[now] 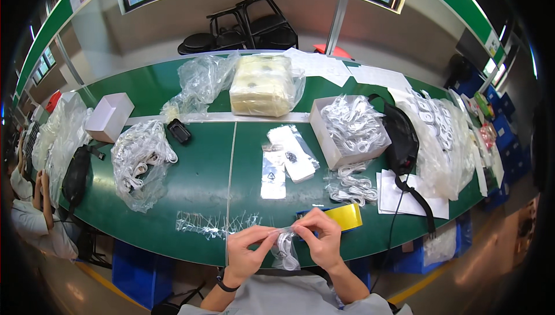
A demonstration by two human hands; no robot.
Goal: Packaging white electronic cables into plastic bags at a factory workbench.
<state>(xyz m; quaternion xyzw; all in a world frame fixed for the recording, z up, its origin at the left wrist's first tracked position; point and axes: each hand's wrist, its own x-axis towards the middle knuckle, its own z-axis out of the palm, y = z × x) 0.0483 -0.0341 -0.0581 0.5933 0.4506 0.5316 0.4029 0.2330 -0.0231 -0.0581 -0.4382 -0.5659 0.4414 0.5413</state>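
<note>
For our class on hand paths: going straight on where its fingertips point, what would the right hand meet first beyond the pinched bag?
Probably the left hand, roughly opposite, though depth is unclear.

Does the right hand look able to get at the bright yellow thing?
Probably yes: the yellow thing lies close beside the right hand with nothing apparent between, though that hand is busy pinching the small bag.
</note>
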